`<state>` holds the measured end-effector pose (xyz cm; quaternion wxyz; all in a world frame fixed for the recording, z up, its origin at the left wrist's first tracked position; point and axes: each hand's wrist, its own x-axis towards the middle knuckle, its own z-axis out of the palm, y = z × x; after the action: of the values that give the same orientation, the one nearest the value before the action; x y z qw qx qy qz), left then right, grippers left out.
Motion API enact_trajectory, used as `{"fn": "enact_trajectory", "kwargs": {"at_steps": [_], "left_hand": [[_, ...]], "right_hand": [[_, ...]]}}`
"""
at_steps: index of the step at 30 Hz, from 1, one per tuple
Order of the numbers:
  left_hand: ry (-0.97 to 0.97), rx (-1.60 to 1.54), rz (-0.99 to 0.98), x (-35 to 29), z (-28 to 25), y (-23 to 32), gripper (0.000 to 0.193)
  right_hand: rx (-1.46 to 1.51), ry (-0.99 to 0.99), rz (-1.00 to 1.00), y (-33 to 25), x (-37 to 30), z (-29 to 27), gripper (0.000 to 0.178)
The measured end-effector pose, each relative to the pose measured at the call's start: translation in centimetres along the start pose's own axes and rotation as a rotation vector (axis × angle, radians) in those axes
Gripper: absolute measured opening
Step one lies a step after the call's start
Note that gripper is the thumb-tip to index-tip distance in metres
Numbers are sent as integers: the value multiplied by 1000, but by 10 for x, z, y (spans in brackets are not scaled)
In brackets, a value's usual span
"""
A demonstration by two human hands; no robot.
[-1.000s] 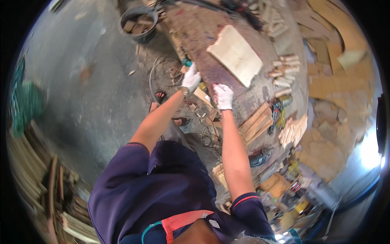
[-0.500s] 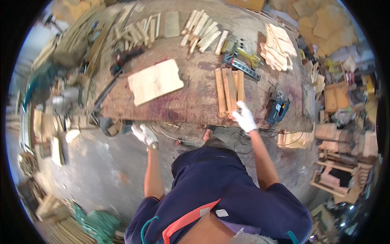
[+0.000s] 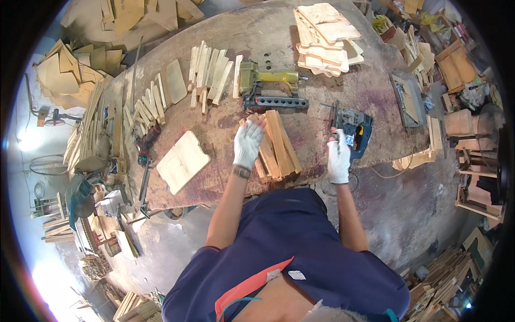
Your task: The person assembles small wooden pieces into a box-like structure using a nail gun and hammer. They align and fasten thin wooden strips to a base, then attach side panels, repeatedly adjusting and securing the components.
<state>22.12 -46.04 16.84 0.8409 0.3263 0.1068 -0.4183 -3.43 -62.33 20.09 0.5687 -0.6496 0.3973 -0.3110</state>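
Both my hands wear white gloves with bare fingertips. My left hand point(image 3: 249, 144) lies over the left side of a small pile of brown wooden slats point(image 3: 280, 144), its fingers stretched out. The slats lie side by side near the table's front edge, and the hand hides part of them. My right hand point(image 3: 338, 161) is at the left side of a blue and grey jigsaw point(image 3: 358, 133), fingers partly apart; whether it touches the tool is unclear. A yellow-green nail gun point(image 3: 271, 80) with a dark magazine lies beyond the slats.
A pale board with notched corners point(image 3: 183, 162) lies left on the worn table point(image 3: 225, 115). Light wood strips point(image 3: 209, 70) and a stack of shaped boards point(image 3: 325, 43) lie farther back. A red and black power tool point(image 3: 146, 144) and a miter saw point(image 3: 80, 201) are at left.
My view has turned to the right. My left hand has come up from beside the table onto the slats. My right hand has left the slats and moved right, beside the jigsaw.
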Motion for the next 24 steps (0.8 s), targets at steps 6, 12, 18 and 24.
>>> {"fn": "enact_trajectory", "kwargs": {"at_steps": [6, 12, 18, 24], "left_hand": [[232, -63, -147, 129, 84, -27, 71], [383, 12, -255, 250, 80, -36, 70], [407, -113, -275, 260, 78, -30, 53], [159, 161, -20, 180, 76, 10, 37]], "right_hand": [[-19, -127, 49, 3, 25, 28, 23], [108, -301, 289, 6, 44, 34, 17], [-6, -349, 273, 19, 53, 31, 23], [21, -207, 292, 17, 38, 34, 27]]}}
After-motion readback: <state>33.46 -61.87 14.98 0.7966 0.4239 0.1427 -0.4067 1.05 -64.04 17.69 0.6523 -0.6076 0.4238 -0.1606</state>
